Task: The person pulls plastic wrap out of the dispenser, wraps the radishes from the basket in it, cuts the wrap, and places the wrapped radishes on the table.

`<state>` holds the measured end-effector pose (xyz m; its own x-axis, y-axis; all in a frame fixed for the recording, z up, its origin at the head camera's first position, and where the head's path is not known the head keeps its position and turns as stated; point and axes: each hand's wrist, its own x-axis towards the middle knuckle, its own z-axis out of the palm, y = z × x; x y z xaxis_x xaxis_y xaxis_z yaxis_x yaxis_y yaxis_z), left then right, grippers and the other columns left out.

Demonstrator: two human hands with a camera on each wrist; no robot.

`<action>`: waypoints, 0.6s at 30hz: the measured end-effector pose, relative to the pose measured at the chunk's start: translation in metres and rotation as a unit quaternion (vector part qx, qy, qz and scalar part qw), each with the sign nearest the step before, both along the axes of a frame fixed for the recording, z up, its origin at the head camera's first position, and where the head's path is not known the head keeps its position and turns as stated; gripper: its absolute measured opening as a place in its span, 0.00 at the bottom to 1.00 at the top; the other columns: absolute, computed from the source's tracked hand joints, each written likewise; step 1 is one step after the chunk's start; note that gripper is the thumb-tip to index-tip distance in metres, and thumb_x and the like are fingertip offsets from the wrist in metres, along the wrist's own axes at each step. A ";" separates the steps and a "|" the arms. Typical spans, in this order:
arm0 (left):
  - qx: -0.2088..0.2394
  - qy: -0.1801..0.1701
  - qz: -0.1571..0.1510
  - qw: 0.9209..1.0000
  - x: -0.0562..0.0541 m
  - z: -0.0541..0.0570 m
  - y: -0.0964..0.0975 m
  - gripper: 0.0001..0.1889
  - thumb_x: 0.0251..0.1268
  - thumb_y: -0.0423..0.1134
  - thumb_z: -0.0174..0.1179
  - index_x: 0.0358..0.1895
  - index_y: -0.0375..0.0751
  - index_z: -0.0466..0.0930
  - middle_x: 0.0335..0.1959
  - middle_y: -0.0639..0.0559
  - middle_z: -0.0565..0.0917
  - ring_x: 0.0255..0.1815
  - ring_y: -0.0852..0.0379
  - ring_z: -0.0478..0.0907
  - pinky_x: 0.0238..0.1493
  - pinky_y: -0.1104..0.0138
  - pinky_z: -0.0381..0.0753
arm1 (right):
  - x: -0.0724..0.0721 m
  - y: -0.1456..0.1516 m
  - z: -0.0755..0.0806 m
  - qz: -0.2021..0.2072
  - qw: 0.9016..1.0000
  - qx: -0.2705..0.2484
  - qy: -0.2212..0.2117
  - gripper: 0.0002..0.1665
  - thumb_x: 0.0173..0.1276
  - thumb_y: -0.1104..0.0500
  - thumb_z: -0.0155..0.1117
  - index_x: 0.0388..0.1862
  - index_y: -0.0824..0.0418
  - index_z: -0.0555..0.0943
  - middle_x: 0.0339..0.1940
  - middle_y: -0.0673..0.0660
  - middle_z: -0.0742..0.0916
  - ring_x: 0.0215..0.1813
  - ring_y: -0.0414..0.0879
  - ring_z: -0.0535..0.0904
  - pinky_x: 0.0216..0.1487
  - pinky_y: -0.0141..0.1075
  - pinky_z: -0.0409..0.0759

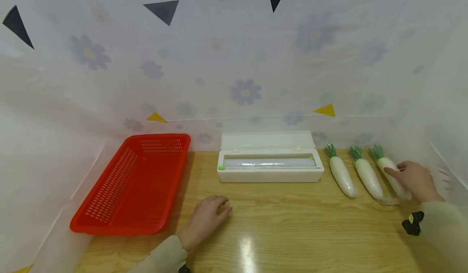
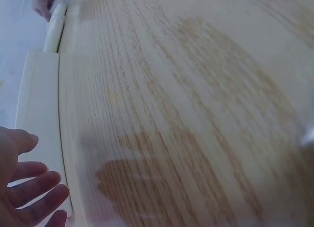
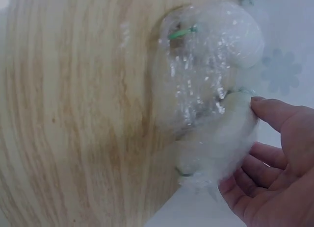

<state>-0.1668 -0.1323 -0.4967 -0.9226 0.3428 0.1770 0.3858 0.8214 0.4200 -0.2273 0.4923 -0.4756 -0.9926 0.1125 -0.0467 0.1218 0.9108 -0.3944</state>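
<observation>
Three white radishes with green tops lie side by side at the right of the table in the head view: a left one [image 1: 343, 175], a middle one [image 1: 368, 177] and a right one [image 1: 386, 164]. My right hand [image 1: 417, 181] holds the right radish, thumb on one side and fingers on the other. Clear plastic film wraps this radish [image 3: 228, 131] in the right wrist view. My left hand [image 1: 206, 221] hovers over or rests on the table with loosely bent fingers and holds nothing; which of the two I cannot tell.
A white cling film box [image 1: 270, 176] with its lid raised stands at the back middle, a roll inside. To the left is a red plastic basket [image 1: 166, 208]. A flowered sheet [image 1: 204, 82] hangs behind the wooden table [image 1: 292, 228].
</observation>
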 end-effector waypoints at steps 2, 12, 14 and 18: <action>-0.001 0.002 0.001 1.000 0.000 0.000 0.000 0.12 0.70 0.44 0.69 0.49 0.41 0.88 0.41 0.51 0.88 0.41 0.55 0.84 0.42 0.57 0.84 | 0.000 0.001 -0.004 0.004 1.000 -0.002 0.001 0.47 0.80 0.40 0.55 0.57 0.90 0.70 0.52 0.86 0.80 0.46 0.78 0.79 0.36 0.58 0.79; 0.005 0.032 0.001 0.999 0.000 -0.001 0.000 0.10 0.70 0.43 0.69 0.48 0.41 0.88 0.40 0.51 0.88 0.40 0.54 0.84 0.41 0.57 0.84 | 0.000 -0.005 -0.003 0.007 1.000 -0.012 0.012 0.44 0.83 0.42 0.51 0.58 0.90 0.69 0.53 0.86 0.79 0.47 0.79 0.78 0.38 0.59 0.79; 0.008 0.041 0.007 0.999 0.000 -0.001 -0.001 0.10 0.71 0.42 0.68 0.48 0.41 0.88 0.41 0.50 0.88 0.42 0.51 0.85 0.43 0.55 0.84 | 0.001 -0.008 -0.001 0.002 1.000 -0.015 0.027 0.41 0.84 0.44 0.50 0.58 0.88 0.70 0.53 0.85 0.79 0.47 0.78 0.78 0.38 0.59 0.79; 0.004 0.051 0.012 0.999 0.000 0.002 -0.002 0.13 0.73 0.43 0.66 0.53 0.41 0.87 0.47 0.47 0.87 0.49 0.47 0.84 0.49 0.51 0.84 | 0.006 -0.021 0.005 0.007 0.998 -0.019 0.056 0.37 0.85 0.47 0.47 0.61 0.85 0.70 0.54 0.84 0.80 0.48 0.77 0.78 0.39 0.59 0.78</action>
